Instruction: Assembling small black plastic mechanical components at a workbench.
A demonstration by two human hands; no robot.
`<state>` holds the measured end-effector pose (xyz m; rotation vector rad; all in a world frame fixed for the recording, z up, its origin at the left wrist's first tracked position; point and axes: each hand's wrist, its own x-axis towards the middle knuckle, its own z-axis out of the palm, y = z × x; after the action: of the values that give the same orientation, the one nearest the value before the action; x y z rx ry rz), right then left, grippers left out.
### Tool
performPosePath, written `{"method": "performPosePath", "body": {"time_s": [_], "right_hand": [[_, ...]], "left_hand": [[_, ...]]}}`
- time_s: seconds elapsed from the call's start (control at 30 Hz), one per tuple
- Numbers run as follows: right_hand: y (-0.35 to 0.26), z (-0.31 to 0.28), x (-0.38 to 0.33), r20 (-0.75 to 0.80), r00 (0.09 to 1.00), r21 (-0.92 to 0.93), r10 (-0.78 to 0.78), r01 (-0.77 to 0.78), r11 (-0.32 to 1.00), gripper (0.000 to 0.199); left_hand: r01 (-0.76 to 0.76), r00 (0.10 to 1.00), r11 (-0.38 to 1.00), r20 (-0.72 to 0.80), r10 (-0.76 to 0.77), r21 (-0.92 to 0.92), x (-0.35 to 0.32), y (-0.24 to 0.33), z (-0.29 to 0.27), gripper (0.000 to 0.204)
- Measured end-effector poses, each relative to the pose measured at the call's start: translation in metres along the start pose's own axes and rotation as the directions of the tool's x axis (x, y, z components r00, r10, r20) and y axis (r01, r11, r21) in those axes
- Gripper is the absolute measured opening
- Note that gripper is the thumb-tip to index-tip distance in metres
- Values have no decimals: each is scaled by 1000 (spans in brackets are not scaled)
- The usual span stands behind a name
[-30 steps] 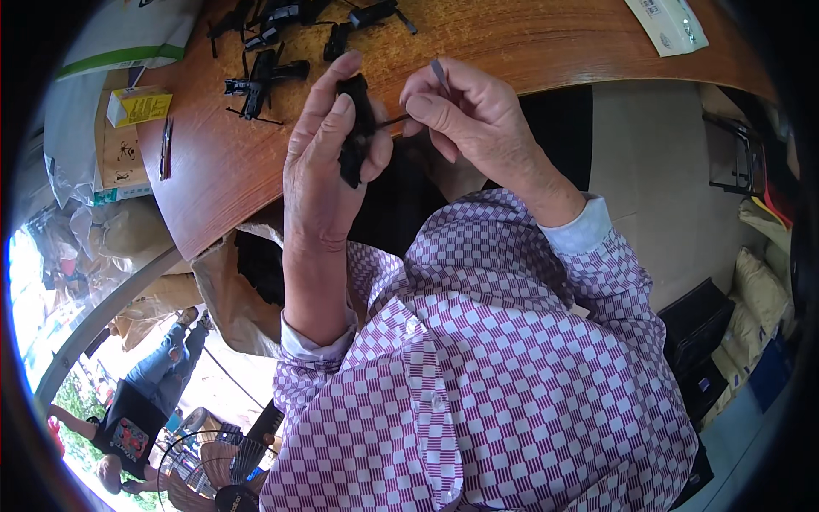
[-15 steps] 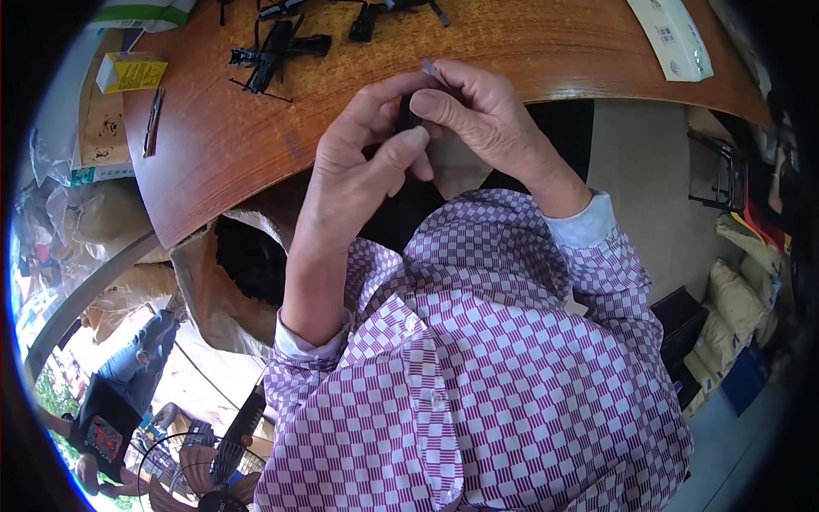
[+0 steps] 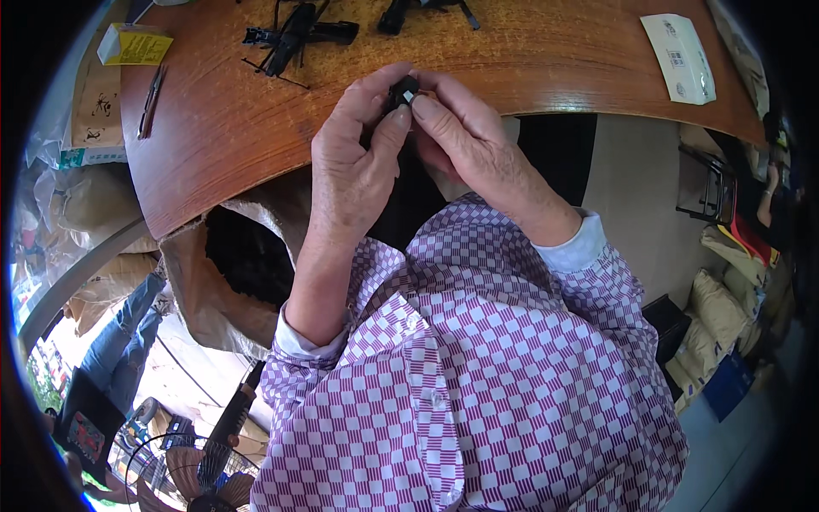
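Pinching a small black part (image 3: 403, 90) between thumb and fingertips, the left hand (image 3: 354, 166) and the right hand (image 3: 465, 141) meet over the near edge of a curved wooden table (image 3: 247, 128). Both hands are closed on the part, fingers pressed together around it, so that only its top and a small pale face show between them. The part sits just above the table's rim, in front of the person's chest. Both forearms come up from sleeves of a purple-and-white checked shirt (image 3: 478, 384). Farther out on the table lie more black plastic pieces (image 3: 294, 34) with thin arms, grouped near the far edge. A dark slim tool (image 3: 152, 101) and a yellow box (image 3: 135, 44) rest to the left, well apart from the hands. A white packet (image 3: 680, 58) lies at the right end. Below the table's left edge stands an open brown sack (image 3: 226, 256) with dark contents, and a fan (image 3: 200, 474) shows on the floor.
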<state>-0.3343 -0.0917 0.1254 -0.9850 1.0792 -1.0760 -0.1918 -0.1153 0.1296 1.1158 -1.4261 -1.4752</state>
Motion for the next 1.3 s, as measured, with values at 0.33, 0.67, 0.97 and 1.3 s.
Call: {"method": "performPosePath", "body": {"time_s": [0.33, 0.67, 0.97, 1.3], "right_hand": [[-3, 11, 2, -26, 999, 26, -40, 41, 999, 28], [-12, -20, 27, 298, 935, -448, -191, 314, 837, 28], [-17, -66, 90, 274, 813, -938, -513, 344, 43, 31], [-16, -88, 95, 369, 817, -929, -443, 342, -143, 29]], "left_hand": [[-177, 972, 936, -94, 215, 306, -2, 5, 4, 31], [117, 906, 955, -423, 10, 273, -56, 18, -58, 27], [205, 949, 71, -216, 231, 976, -101, 0, -150, 34], [-131, 954, 630, -76, 290, 765, 6, 16, -25, 44]]}}
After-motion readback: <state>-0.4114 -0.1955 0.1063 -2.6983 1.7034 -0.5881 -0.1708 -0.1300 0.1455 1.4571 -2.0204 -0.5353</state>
